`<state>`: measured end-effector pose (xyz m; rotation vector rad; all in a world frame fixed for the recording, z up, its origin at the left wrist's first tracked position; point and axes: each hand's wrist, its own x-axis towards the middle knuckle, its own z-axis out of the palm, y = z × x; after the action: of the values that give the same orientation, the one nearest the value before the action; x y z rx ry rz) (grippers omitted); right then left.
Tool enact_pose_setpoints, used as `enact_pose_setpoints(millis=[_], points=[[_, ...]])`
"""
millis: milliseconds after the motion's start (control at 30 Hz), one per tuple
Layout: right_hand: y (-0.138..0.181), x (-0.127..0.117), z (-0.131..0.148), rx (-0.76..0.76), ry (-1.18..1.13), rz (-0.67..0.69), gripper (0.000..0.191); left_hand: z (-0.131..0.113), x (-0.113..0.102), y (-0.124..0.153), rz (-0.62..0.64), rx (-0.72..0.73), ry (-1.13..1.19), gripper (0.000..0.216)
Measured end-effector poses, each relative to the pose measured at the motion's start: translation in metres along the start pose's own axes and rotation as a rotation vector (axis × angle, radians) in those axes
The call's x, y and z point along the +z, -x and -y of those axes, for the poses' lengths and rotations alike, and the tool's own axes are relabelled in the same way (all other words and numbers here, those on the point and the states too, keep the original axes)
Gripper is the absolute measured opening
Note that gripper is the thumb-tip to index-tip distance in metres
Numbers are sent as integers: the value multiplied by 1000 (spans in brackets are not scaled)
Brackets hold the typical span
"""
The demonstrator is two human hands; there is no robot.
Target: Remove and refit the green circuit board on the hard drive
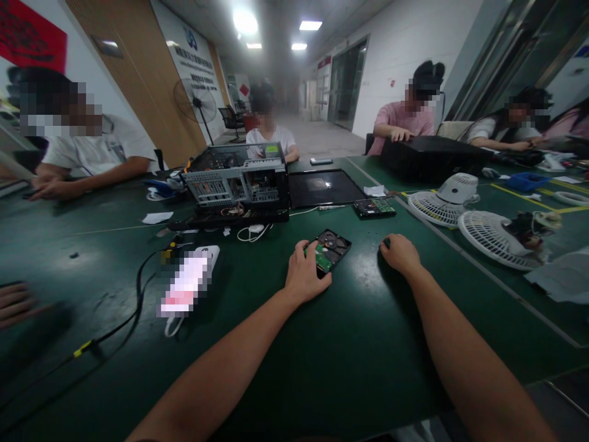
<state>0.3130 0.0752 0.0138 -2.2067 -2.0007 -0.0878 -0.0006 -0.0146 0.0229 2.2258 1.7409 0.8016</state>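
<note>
A hard drive (332, 247) lies circuit-board side up on the green table (350, 344), a green board showing on its near left corner. My left hand (304, 276) rests on that corner, fingers curled over the drive's edge. My right hand (399, 253) lies on the table to the drive's right, apart from it, fingers curled under with something small and dark at the fingertips that I cannot make out.
An open computer case (239, 184) stands beyond the drive, its dark side panel (322, 187) flat beside it, and a second drive (374, 208) further right. White fan grilles (492, 236) lie at right. A phone (186, 285) with cables is at left. Several people sit around the table.
</note>
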Motion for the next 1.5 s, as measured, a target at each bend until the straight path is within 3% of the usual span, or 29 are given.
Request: enact_pose_setpoints(millis=[467, 800, 1233, 1500], points=[[1, -1, 0, -133, -81, 2, 29, 7, 5, 1, 55, 201, 112, 92], [1, -4, 10, -182, -72, -21, 27, 5, 8, 2, 43, 104, 61, 110], [1, -5, 19, -181, 62, 31, 27, 6, 8, 0, 23, 65, 64, 107], [4, -9, 30, -94, 195, -31, 26, 5, 10, -1, -14, 49, 100, 95]])
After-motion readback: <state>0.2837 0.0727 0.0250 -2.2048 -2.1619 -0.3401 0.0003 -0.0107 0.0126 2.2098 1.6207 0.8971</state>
